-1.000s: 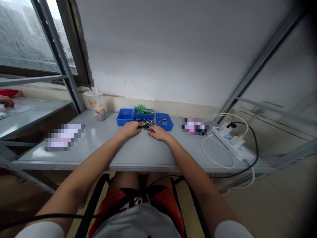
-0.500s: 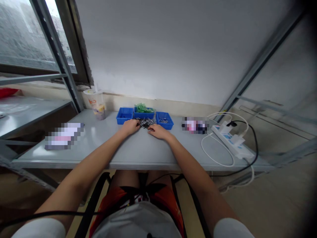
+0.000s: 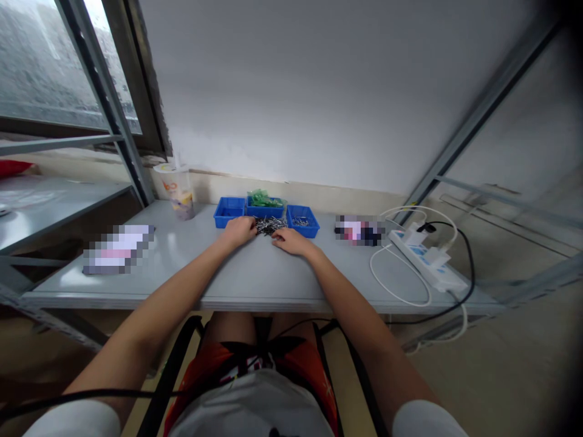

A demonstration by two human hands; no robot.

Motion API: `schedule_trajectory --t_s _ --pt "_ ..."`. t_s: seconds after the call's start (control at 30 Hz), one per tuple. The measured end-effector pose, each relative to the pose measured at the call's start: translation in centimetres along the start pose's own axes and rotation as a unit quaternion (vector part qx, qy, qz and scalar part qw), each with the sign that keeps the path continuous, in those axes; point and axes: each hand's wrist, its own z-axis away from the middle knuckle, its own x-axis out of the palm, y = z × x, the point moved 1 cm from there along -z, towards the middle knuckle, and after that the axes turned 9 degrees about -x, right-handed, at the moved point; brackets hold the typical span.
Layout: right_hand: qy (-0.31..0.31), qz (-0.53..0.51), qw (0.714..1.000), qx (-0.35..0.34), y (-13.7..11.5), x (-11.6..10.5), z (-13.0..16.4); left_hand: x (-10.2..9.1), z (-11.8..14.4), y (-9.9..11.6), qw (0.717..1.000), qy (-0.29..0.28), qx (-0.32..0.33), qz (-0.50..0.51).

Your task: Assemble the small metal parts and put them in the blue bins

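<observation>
A small heap of metal pins (image 3: pixel 270 225) lies on the grey table (image 3: pixel 255 273), just in front of three blue bins. My left hand (image 3: pixel 240 231) rests at the heap's left edge with its fingers curled. On the right side of the heap, my right hand (image 3: pixel 290 240) lies with its fingers pointing at the pins. The hands are too far off to show whether either one pinches a pin. The left blue bin (image 3: pixel 229 212) looks empty, the middle bin (image 3: pixel 265 205) holds green pieces, and the right bin (image 3: pixel 302 221) holds a few small metal parts.
A plastic drink cup (image 3: pixel 176 191) stands at the back left. A white power strip (image 3: pixel 429 260) with white and black cables lies at the right. Blurred flat items lie at the left (image 3: pixel 116 249) and centre right (image 3: pixel 359 230). A metal shelf frame (image 3: pixel 109 103) rises on the left.
My left hand has edged slightly toward the pin heap. Another person's hand, seen at the far left edge a second ago, is out of view now.
</observation>
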Motion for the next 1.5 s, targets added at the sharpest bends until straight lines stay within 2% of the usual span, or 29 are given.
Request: schedule_trajectory --t_s 0.17,0.3,0.47,0.9,1.13,1.5 --pt "0.044 -0.028 0.999 0.013 -0.5 -0.5 0.0 -0.9 0.2 0.5 0.994 0.036 0.021 0.099" --pt "0.098 -0.045 0.994 0.012 -0.3 -0.7 0.1 -1.0 0.4 1.1 0.974 0.026 0.057 0.218" --pt "0.109 -0.045 0.993 -0.019 -0.4 -0.8 0.0 -0.9 0.6 1.8 0.943 0.015 0.103 0.315" --pt "0.121 -0.029 0.992 -0.017 -0.2 -1.7 0.2 -0.5 0.2 1.2 0.946 0.017 0.097 0.309" --pt "0.147 -0.04 0.988 -0.038 -0.4 -1.8 0.1 -0.1 0.2 1.3 0.955 0.006 0.146 0.258" --pt "0.144 -0.036 0.988 -0.05 -0.2 -1.8 0.0 -0.6 0.2 1.4 0.953 0.025 0.14 0.267"
